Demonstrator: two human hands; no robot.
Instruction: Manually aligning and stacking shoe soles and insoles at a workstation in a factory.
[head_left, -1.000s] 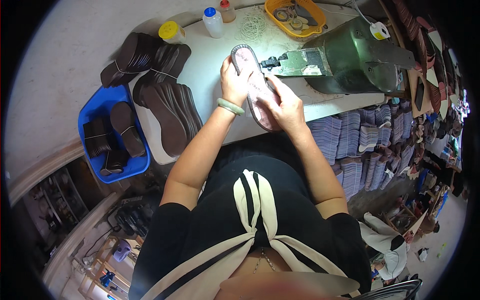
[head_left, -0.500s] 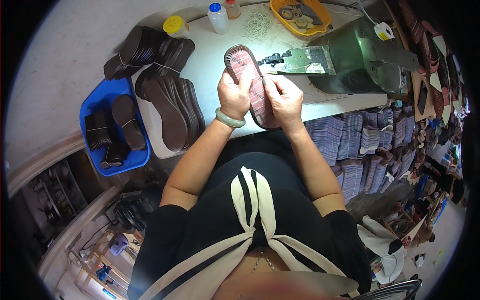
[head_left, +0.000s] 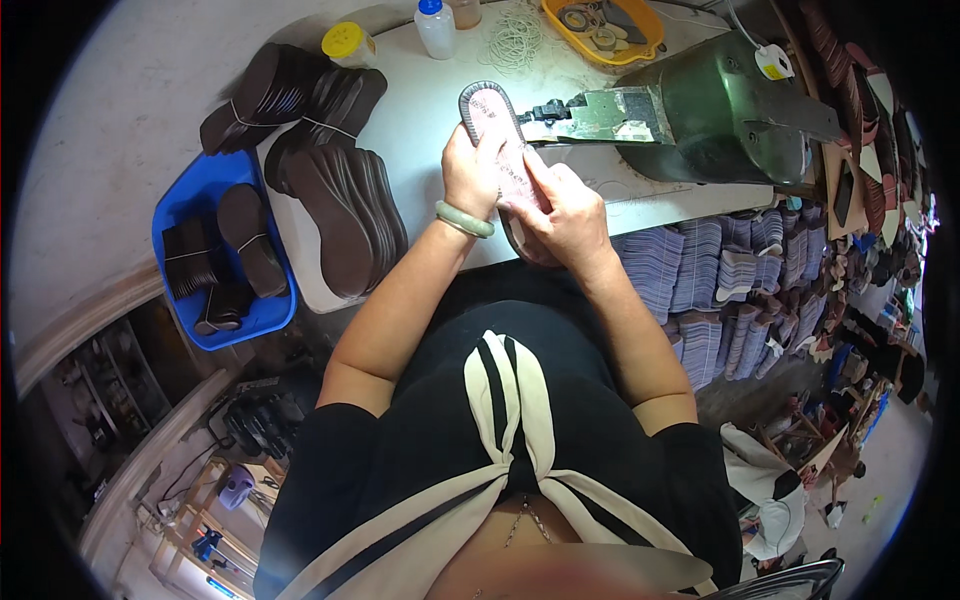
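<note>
A shoe insole (head_left: 489, 106) with a pinkish face and a dark, pleated rim is held over the near edge of the white table. Its upper end points away from me and its lower end hangs toward my body. My left hand (head_left: 470, 178) grips its left side, thumb lying across the pink face. From the right, my right hand (head_left: 568, 208) is closed on the other edge, with thumb and forefinger on the lower half. The palms hide part of the insole. Just beyond it is the narrow arm of a green sewing-type machine (head_left: 610, 118).
Stacks of dark brown soles (head_left: 350, 225) stand left on the white table (head_left: 415, 115). A blue bin (head_left: 265, 325) holds tied bundles. Bottles (head_left: 436, 35), a yellow-lidded jar (head_left: 345, 45), cord (head_left: 513, 42) and a yellow basket (head_left: 655, 40) sit at the back. Striped insole stacks (head_left: 690, 265) fill the right.
The insole has turned slightly and its pink face catches more light. My right thumb has moved down and across onto its lower half. My left hand keeps its hold.
</note>
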